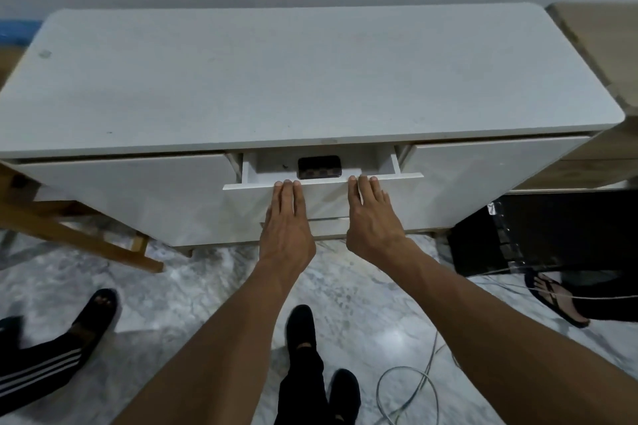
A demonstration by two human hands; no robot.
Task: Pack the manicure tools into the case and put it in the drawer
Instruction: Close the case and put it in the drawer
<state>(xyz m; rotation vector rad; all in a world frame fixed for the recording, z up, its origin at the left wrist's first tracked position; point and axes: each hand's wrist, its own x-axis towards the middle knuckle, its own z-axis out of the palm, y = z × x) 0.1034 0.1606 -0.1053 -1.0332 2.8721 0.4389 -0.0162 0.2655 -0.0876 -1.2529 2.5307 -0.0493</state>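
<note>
Both hands, left hand (287,217) and right hand (371,214), fingers flat together, press the white drawer (321,195) front (case (319,166) inside) above marble floor (193,290).

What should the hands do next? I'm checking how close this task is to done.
Probably push the drawer shut. The case already lies inside it, and the drawer stands only partly open. The left hand and right hand both rest flat on its front, fingertips at the top edge, holding nothing, so a straight push forward should finish the job.

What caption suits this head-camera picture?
Both hands, left hand and right hand, flat on the part-open drawer holding the checkered case.
</note>
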